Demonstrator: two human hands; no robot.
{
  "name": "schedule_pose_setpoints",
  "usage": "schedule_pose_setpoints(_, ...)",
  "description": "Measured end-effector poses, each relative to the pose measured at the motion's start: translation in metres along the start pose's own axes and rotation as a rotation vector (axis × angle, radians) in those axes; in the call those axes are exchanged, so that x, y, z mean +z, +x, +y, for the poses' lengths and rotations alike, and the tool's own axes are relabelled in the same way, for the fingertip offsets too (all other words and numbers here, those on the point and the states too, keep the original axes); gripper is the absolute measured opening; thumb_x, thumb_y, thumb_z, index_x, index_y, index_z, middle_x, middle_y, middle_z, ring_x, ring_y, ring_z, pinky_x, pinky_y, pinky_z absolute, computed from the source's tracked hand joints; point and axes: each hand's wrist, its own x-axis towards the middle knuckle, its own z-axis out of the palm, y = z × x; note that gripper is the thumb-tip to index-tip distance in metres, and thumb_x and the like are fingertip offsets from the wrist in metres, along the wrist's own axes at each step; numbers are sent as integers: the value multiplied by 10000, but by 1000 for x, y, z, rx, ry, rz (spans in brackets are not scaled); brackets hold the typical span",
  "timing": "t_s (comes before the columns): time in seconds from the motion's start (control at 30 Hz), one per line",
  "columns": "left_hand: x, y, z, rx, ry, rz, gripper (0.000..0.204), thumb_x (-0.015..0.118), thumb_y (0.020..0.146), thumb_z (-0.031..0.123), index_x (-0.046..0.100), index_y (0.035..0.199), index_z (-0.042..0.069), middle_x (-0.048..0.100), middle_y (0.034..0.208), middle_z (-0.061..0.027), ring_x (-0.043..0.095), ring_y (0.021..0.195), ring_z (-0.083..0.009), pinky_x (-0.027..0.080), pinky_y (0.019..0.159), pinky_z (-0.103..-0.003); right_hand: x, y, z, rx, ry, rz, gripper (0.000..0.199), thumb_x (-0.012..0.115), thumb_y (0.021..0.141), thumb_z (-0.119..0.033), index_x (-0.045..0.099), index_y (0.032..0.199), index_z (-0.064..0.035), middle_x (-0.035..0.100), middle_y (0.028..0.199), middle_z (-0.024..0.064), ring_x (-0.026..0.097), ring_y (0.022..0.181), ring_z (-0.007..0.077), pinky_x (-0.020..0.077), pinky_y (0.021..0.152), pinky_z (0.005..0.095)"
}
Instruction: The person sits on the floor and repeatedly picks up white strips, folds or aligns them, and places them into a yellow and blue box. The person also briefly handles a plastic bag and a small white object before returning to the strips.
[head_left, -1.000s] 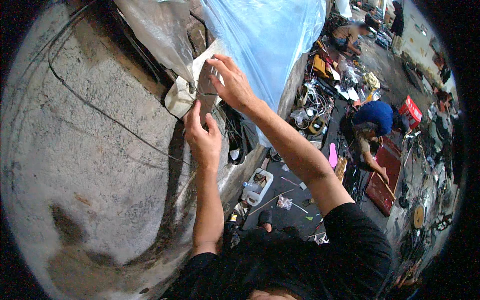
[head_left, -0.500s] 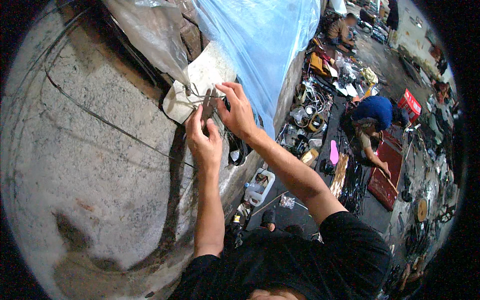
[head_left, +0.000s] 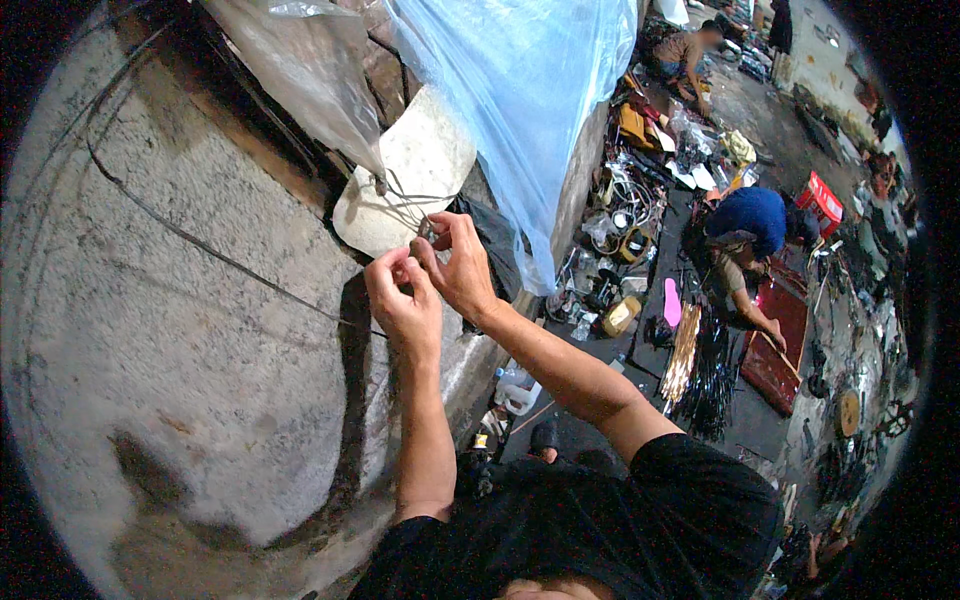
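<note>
A grey-white rounded flat piece [head_left: 408, 190] hangs against the wall, below a cloudy plastic sheet [head_left: 320, 85]. Thin dark cords [head_left: 408, 200] run from the gathered lower tip of that sheet across the flat piece. At the ends of these cords, my right hand [head_left: 464, 268] is closed in a pinch on a cord. Close by on its left, my left hand [head_left: 405, 305] also has its fingertips pressed together; whatever lies between them is too small to name. Behind my right hand shows a black plastic bag [head_left: 497, 240].
Blue plastic sheeting [head_left: 530, 110] drapes down the wall. A long dark cable [head_left: 215, 245] crosses the rough concrete [head_left: 240, 360] on the left. Lower right, a person in a blue head covering [head_left: 745, 222] works at a dark red panel [head_left: 775, 345]. Scattered goods and a white container [head_left: 517, 390] lie on the ground.
My right hand has come down and its spread fingers have closed to a pinch. My left hand has lowered slightly, its fingertips drawing together. The black bag shows more now.
</note>
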Motion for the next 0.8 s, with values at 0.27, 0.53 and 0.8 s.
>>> schedule_pose_setpoints(0.27,-9,-7,-8,-140,24,67,157,600,888,77,502,989,9,582,908,-115,580,819,-220,479,727,-319,6,0,-3,381,181,-50,421,677,849,-203,433,1120,9,636,965,232,651,891,335,515,743,397)
schedule_pose_setpoints(0.53,3,8,-12,-116,-125,45,167,602,887,61,510,1007,-10,604,955,-135,598,884,-239,484,812,-346,18,8,16,382,251,-7,409,661,881,-192,438,1155,16,631,956,157,630,830,182,516,706,310)
schedule_pose_setpoints(0.8,4,-2,-12,-17,10,58,151,618,867,68,554,996,26,603,825,-98,569,631,-181,460,542,-303,5,3,-7,400,213,-72,440,683,856,-198,475,1187,3,634,985,167,639,781,188,523,669,320)
